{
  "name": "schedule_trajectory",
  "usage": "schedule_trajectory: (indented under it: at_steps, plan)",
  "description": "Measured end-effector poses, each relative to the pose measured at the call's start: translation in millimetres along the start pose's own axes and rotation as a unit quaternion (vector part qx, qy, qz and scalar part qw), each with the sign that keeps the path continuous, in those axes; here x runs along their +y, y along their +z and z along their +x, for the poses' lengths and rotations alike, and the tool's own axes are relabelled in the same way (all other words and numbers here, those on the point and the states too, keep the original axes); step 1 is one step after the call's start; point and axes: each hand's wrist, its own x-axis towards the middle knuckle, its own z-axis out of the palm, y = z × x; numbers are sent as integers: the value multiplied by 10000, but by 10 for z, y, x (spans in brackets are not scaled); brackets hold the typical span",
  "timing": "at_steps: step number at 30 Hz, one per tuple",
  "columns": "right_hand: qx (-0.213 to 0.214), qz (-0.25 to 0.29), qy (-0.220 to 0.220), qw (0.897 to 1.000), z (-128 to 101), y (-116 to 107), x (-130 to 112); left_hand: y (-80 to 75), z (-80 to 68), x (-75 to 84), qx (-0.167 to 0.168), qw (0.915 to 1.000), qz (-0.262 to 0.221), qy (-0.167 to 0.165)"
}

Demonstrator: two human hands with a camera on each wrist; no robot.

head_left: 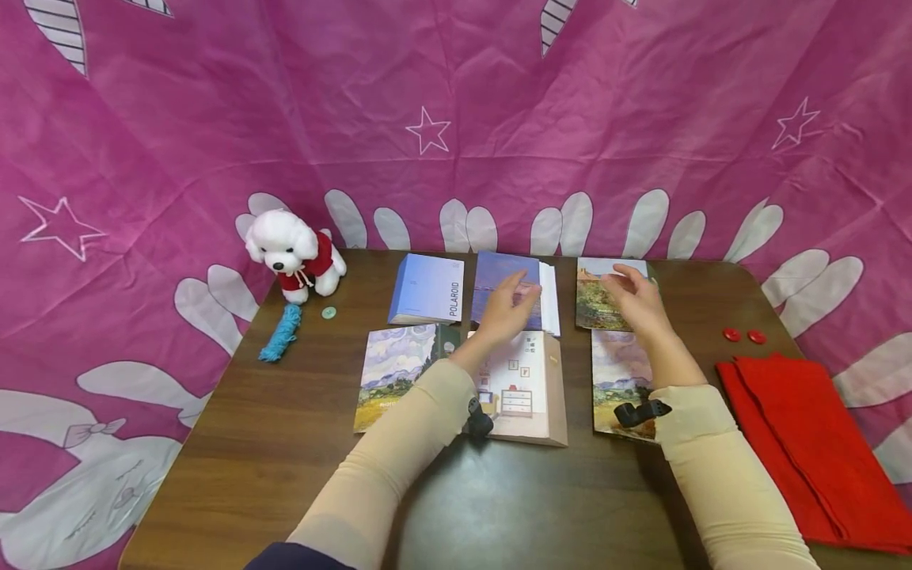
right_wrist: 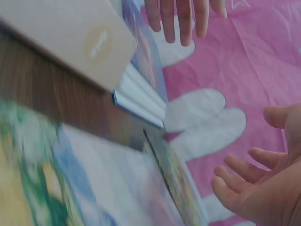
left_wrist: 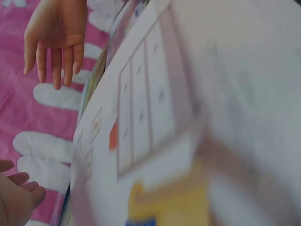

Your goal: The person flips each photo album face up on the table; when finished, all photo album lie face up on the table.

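My left hand [head_left: 507, 310], fingers loosely spread, is over the purple-blue book [head_left: 499, 273] in the back row and grips nothing. At the back right my right hand [head_left: 637, 299] hovers over a book with a painted landscape cover [head_left: 594, 305], its fingers relaxed. In the left wrist view both hands stand apart, palms and fingers bare. Under my left forearm lies a thick white book with drawn furniture [head_left: 516, 400], partly hidden. Below my right wrist is a painted field book [head_left: 616, 372], partly covered by the arm.
A blue POLAROID book [head_left: 427, 289] and another painted landscape book [head_left: 395, 364] lie to the left. Further left are a white toy dog [head_left: 283, 241], a blue yarn bundle [head_left: 281, 332] and a green button [head_left: 328, 313]. Red buttons [head_left: 757, 337] and a folded red cloth [head_left: 819, 443] lie right.
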Motion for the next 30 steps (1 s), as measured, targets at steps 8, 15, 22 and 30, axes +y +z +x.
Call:
schedule_trajectory:
  at_steps: [8, 15, 22, 30]
  plan:
    - [401, -123, 206, 9989, -39, -348, 160, 255, 47, 195, -332, 9990, 135, 260]
    - [898, 77, 732, 9932, 7, -565, 387, 446, 47, 276, -677, 9977, -32, -30]
    - [825, 455, 1402, 9856, 11, -585, 611, 698, 20, 295, -993, 9917, -525, -618]
    - [689, 661, 1597, 9825, -23, -619, 677, 843, 12, 350, -995, 9897, -691, -759]
